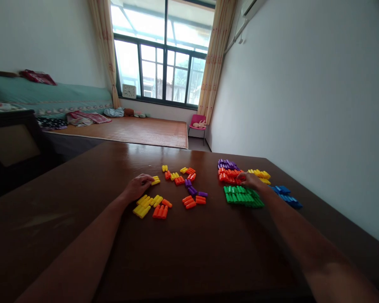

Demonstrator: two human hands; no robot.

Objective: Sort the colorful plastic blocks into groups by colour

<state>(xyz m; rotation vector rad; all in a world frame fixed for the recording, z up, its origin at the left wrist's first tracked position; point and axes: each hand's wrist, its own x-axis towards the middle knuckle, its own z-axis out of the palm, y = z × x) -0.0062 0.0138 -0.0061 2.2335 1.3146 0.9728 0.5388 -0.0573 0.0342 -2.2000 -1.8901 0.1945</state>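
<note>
Left side: my left hand point(139, 186) rests low over the table point(189, 256), fingers bent and closely gathered, the tips at the near-left end of a small yellow set point(156, 180). Contact appears present; whether I have a pinch on it, I cannot tell. That set lies to the right of my fingertips, its long axis running roughly left to right with a slight slant. Nearer me sit a larger yellow cluster point(142, 206) and, beside it, an orange trio point(160, 211) whose long axes point mostly away from me.

Centre: purple pieces point(192, 190) lie at mixed angles, with an orange group point(188, 202) on the near side (no common direction noted among these). Neither hand touches them.

Right side: my right hand point(252, 181) is at the right end of the red-orange block point(227, 174), fingers curled down and partly hiding it. I cannot tell how wide they are parted or whether a piece is held. The governing relation, in my judgement, is here: the block extends leftward from my fingertips, while its individual pieces point away from me, across that line. My right hand is plainly the nearer one. The green block point(241, 196) lies on the near side; the blue pieces point(286, 195) lie farther right.
</note>
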